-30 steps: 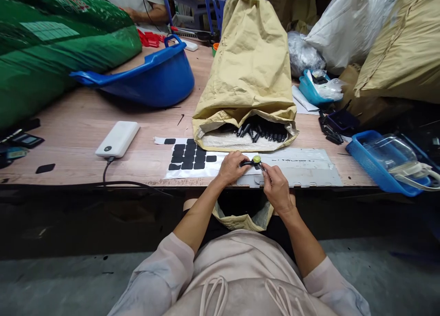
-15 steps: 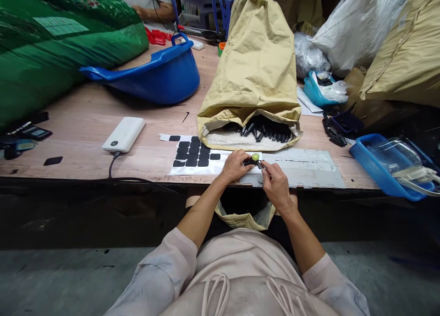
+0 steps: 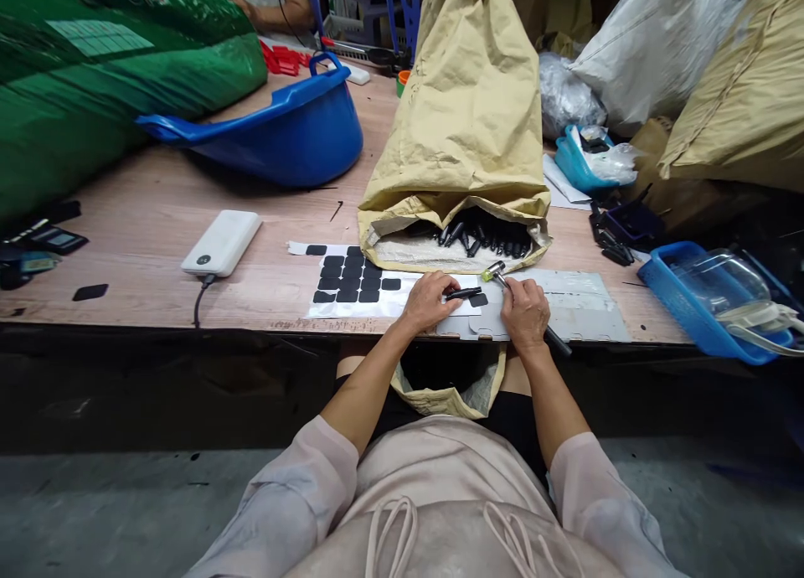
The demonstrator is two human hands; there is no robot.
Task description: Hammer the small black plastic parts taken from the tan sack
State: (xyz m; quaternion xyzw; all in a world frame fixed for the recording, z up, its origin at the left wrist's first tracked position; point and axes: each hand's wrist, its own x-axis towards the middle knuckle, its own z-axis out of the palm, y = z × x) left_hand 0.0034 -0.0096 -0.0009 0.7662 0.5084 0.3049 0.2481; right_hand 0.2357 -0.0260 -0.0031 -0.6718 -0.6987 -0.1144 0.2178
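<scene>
Hammer (image 3: 497, 270) now R of blk part (image 3: 465, 293), R grip (image 3: 526, 312) clenched on handle (image 3: 558, 341), L grip (image 3: 430, 303) pinching blk part

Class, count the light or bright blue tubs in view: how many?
3: a big tub beside the green bag, a small tub right of the middle sack, and a third tub at far right. More may be hidden.

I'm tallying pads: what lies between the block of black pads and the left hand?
In the head view: one black pad on the white sheet, between the block and left hand.
</scene>
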